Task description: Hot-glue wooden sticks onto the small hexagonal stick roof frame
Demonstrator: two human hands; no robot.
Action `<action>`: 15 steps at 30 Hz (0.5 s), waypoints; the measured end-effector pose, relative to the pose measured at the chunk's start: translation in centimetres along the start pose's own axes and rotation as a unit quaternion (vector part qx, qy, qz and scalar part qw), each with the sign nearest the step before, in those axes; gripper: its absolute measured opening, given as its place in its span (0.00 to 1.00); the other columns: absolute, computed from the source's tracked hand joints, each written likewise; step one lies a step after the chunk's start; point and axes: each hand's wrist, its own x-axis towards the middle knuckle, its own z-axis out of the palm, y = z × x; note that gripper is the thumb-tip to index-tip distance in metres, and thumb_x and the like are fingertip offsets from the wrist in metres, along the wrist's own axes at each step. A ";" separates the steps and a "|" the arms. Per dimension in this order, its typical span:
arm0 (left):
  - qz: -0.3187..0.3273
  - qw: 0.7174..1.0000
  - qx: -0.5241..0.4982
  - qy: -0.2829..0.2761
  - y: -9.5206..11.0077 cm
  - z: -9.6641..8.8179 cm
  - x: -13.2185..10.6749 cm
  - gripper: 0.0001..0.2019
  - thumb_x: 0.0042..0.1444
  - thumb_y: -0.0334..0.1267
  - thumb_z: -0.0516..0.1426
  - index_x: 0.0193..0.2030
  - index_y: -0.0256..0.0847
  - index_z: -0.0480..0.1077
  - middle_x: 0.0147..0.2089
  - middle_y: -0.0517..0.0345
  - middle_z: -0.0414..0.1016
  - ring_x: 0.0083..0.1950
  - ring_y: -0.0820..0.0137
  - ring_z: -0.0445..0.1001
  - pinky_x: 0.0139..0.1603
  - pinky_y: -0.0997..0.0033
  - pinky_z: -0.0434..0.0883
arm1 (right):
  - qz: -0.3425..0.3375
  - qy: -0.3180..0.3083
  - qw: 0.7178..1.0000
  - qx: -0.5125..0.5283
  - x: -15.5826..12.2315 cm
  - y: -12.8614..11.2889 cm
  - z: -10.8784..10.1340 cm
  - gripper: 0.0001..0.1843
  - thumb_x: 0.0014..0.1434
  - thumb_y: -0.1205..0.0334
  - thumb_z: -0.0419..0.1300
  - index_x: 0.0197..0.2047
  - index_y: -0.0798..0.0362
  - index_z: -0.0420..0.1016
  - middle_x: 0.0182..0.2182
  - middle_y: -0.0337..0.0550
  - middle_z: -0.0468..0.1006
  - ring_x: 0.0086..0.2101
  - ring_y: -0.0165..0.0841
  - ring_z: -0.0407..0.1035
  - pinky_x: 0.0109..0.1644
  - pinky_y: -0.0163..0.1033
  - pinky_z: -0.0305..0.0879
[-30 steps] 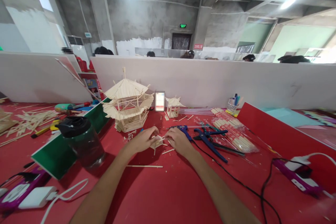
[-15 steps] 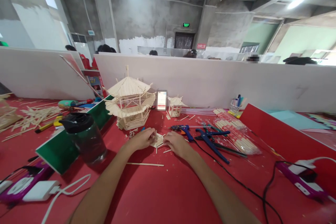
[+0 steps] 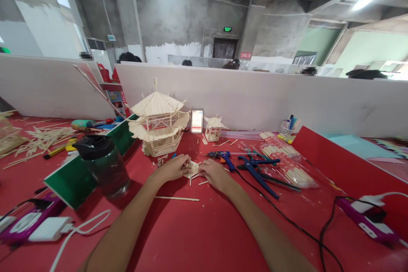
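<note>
A small flat framework of pale wooden sticks [image 3: 192, 171] lies on the red table between my hands. My left hand [image 3: 177, 167] is at its left edge with fingers curled and pinched together on it. On the opposite edge, my right hand [image 3: 213, 172] has its fingers bent and closed against the framework. Which stick each hand grips is too small to see clearly. Beyond my left hand stands a two-tiered pavilion model [image 3: 157, 121] made of sticks. A smaller stick pavilion [image 3: 214, 128] stands behind my right hand.
Right of my hands lie a blue glue gun [image 3: 225, 158], blue-handled cutters [image 3: 255, 172] and bagged sticks [image 3: 290, 161]. A dark water bottle [image 3: 105, 170] stands left beside a green board [image 3: 70, 187]. One loose stick [image 3: 178, 198] lies nearer me. Black cords cross the right side.
Both hands stay at the stick framework with almost no movement. The whole view has shifted very slightly.
</note>
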 end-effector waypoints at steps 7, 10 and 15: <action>-0.003 1.000 -0.011 0.002 -0.1 0.2 0.0 0.08 0.57 0.41 0.58 0.40 0.41 0.65 0.39 0.57 0.69 0.38 0.68 0.67 0.38 0.72 0.62 | 0.003 0.010 1.000 -0.011 0.0 0.0 0.3 0.06 0.61 0.73 0.59 0.37 0.53 0.75 0.36 0.43 0.75 0.40 0.33 0.66 0.44 0.36 0.60; -0.007 1.000 -0.014 -0.001 0.1 0.1 -0.1 0.08 0.56 0.41 0.58 0.40 0.41 0.65 0.38 0.57 0.69 0.38 0.68 0.67 0.38 0.72 0.62 | 0.009 0.009 1.000 -0.008 0.0 0.0 0.3 0.06 0.61 0.73 0.59 0.36 0.53 0.75 0.36 0.43 0.75 0.40 0.34 0.66 0.43 0.36 0.60; -0.018 1.000 -0.010 -0.001 0.5 -0.1 0.0 0.09 0.55 0.40 0.59 0.39 0.42 0.65 0.38 0.58 0.70 0.38 0.68 0.68 0.37 0.72 0.62 | 0.006 0.024 1.000 0.007 0.0 -0.1 0.3 0.07 0.60 0.73 0.59 0.35 0.53 0.75 0.35 0.42 0.74 0.39 0.34 0.66 0.43 0.36 0.60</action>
